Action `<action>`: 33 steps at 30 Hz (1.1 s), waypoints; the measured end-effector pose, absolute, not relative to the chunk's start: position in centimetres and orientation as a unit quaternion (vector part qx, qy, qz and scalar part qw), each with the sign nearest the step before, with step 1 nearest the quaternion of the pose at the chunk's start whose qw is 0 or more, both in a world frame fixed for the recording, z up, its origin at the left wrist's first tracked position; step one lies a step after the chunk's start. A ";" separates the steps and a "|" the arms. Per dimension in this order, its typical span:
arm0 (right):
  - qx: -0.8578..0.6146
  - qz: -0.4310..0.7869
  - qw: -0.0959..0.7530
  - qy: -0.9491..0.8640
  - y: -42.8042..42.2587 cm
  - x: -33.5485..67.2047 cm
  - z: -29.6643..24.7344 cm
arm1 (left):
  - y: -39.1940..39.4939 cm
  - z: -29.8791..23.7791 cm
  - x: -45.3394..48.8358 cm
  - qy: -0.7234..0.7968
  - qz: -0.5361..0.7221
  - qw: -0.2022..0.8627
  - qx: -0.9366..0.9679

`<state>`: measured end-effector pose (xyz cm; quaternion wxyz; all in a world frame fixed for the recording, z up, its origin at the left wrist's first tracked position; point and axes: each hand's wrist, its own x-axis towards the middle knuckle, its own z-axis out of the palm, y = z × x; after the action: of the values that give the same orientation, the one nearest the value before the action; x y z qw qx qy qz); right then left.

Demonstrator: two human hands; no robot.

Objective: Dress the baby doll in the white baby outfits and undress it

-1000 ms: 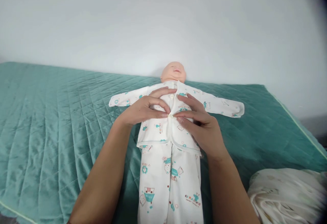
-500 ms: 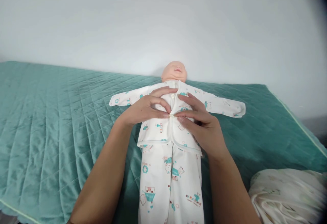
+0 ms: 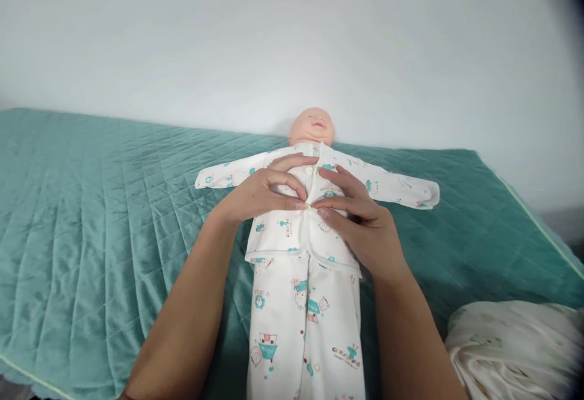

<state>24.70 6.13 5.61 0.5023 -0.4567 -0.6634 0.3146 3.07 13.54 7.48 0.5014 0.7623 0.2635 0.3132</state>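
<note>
A baby doll [image 3: 314, 126] lies on its back, dressed in a white printed baby jacket [image 3: 278, 230] and matching trousers [image 3: 305, 333]. Its sleeves stretch out to both sides. At the middle of the jacket front, my left hand [image 3: 269, 187] pinches the fabric edge by a small button [image 3: 308, 206] between thumb and index finger, the other fingers lying over the chest. From the other side, my right hand [image 3: 358, 217] pinches the facing edge at the same button with thumb and fingers. Another button [image 3: 309, 171] shows higher up the front. Whether the lower button is through its hole I cannot tell.
A green quilted cover [image 3: 114, 224] spreads under the doll. Bundled white patterned cloth [image 3: 515, 345] lies at the lower right. Behind the doll's head rises a pale wall [image 3: 274, 41].
Both hands keep their pinch on the jacket front; the fingertips at the button have shifted very slightly. The doll stays in place.
</note>
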 end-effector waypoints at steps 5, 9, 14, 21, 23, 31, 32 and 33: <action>-0.455 0.317 0.504 -0.662 6.1 24.6 5.7 | 13.4 7.8 3.1 0.268 0.305 0.497 0.767; -0.453 0.309 0.501 -0.670 6.1 24.7 5.6 | 13.1 8.3 3.3 0.277 0.282 0.457 0.797; -0.452 0.306 0.503 -0.670 6.2 24.6 5.5 | 12.7 8.6 3.8 0.286 0.283 0.424 0.811; -0.457 0.310 0.513 -0.657 6.2 24.4 5.6 | 12.7 8.2 4.1 0.261 0.319 0.405 0.816; -0.462 0.316 0.519 -0.646 6.1 24.3 5.7 | 12.7 8.1 4.0 0.261 0.323 0.407 0.814; -0.458 0.368 0.580 -0.564 6.1 24.1 5.6 | 13.1 8.0 4.0 0.227 0.307 0.364 0.850; -0.459 0.369 0.582 -0.561 6.1 24.1 5.5 | 13.1 8.0 4.1 0.227 0.302 0.347 0.858; -0.462 0.367 0.579 -0.563 6.2 24.1 5.5 | 13.0 8.1 4.2 0.231 0.294 0.330 0.867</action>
<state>24.13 6.17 5.49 0.5790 -0.4622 -0.5627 0.3667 4.24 12.97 8.13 0.3298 0.8668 0.2314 0.2939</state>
